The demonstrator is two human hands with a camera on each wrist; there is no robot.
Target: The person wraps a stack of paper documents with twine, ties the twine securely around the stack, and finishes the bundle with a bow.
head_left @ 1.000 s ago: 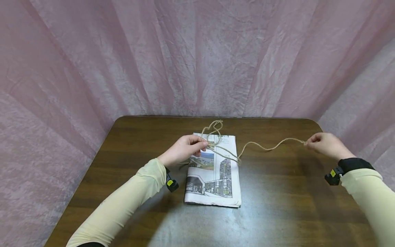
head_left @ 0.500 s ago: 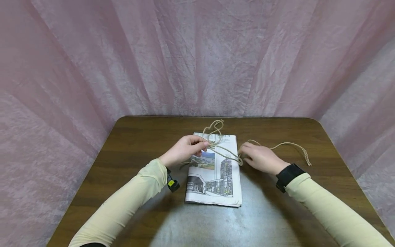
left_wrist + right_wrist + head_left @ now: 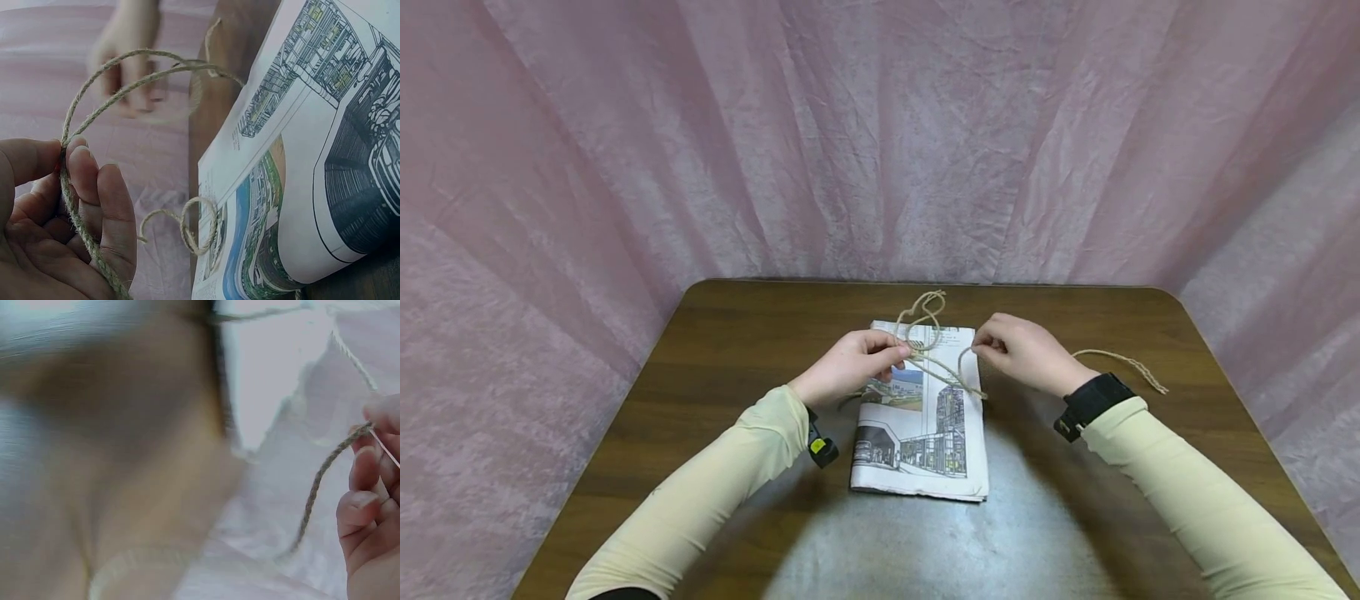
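Pink crinkled cloth (image 3: 880, 142) walls us in behind and on both sides, hanging right to the far rim of the dark wooden table (image 3: 737, 333), whose rounded far corners show left and right of our work. The tabletop has bare room on each side of the folded newspaper (image 3: 917, 433), and more toward us, where a pale glare lies on the wood. The newspaper lies at the middle of the table, long side running away from us, its near edge well inside the table's near rim. Across its far half runs the jute twine (image 3: 951, 379), slanting from our left hand (image 3: 850, 365) down to the paper's right edge, with small loops lying over the paper's far edge. Our left hand rests at the paper's left edge and pinches the twine between thumb and curled fingers (image 3: 94, 187); the left wrist view shows the cord running down across the palm and arching away in a double loop. Our right hand (image 3: 1026, 354) hovers at the paper's far right corner and pinches another stretch of twine in its fingertips (image 3: 369, 469). Behind the right wrist, the twine's loose tail (image 3: 1123, 362) trails out across the wood toward the right edge. The right wrist view is badly blurred, so the table and paper there cannot be made out. How the twine passes under the newspaper, we cannot tell.
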